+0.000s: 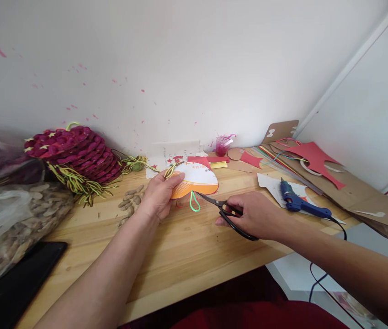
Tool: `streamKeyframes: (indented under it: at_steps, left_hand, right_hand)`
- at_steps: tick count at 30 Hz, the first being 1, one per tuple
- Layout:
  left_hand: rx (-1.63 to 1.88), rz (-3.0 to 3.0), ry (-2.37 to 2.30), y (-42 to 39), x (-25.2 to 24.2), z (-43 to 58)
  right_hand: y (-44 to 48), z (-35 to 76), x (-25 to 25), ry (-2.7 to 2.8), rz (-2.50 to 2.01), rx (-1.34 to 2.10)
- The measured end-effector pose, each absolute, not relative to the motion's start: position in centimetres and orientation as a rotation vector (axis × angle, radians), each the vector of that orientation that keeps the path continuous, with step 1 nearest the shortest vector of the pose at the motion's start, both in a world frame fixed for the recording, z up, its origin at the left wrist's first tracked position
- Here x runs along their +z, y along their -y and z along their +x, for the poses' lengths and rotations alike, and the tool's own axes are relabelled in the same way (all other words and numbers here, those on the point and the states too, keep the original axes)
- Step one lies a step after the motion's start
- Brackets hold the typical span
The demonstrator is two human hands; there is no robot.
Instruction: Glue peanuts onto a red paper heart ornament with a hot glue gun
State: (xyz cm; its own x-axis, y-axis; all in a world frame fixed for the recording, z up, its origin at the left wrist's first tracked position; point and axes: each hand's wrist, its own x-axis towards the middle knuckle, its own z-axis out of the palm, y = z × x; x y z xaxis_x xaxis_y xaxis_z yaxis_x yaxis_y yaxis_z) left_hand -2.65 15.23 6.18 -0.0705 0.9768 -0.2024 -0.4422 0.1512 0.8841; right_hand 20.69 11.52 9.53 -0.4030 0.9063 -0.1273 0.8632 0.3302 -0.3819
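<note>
My left hand [161,196] grips a heart-shaped card piece [197,181], its printed white and orange side facing me. A green cord loop [194,202] hangs from the card's near edge. Yellow-green cords [171,170] show at my left fingers and trail leftward. In my right hand [248,212] is a pair of scissors [228,214] with black handles, my fingers wrapped round them. The blade tips point left, close to the loop and the card's edge; whether they touch I cannot tell.
A blue glue gun [294,201] with a cord lies on white card to the right. Stacked dark-red decorated pieces [87,155] with tassels stand at left, beside a bag of peanuts [39,219]. Loose peanuts [131,203], a pink cup [221,147] and red paper scraps [317,157] lie around.
</note>
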Motion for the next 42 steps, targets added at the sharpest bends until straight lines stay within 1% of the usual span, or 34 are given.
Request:
streamKeyframes:
  at_steps: [10,17,19,21,23,25,29,33,42]
  left_hand:
    - [1.339,0.7,-1.037,-15.2,6.1,-2.5]
    - [1.459,0.623,-1.013,-15.3,6.4,-2.6]
    - [1.466,0.618,-0.997,-15.4,6.3,-2.8]
    - [1.466,0.605,-0.973,-15.4,6.1,-2.9]
    - [1.456,0.586,-0.954,-15.4,5.9,-2.9]
    - [1.441,0.573,-0.935,-15.3,5.9,-2.7]
    - [1.419,0.542,-0.927,-14.9,6.0,-2.2]
    - [1.398,0.553,-0.915,-14.9,6.1,-2.0]
    - [1.48,0.491,-0.925,-15.3,6.4,-2.6]
  right_hand:
    - [-11.9,21.1,9.1,2.471,-1.626,0.615]
    - [-12.0,21.6,8.3,2.517,-1.651,0.4]
    - [-12.4,21.9,8.0,2.382,-1.671,0.54]
    - [-13.1,22.0,7.7,2.076,-1.673,0.901]
    - [-13.7,21.4,7.4,1.681,-1.579,1.294]
    - [-14.2,20.2,7.0,1.398,-1.409,1.491]
    - [-14.4,16.7,6.3,1.116,-1.206,1.675]
    - [-14.5,14.8,5.4,1.054,-1.073,1.794]
    - [-13.9,16.9,5.2,1.183,-1.216,1.733]
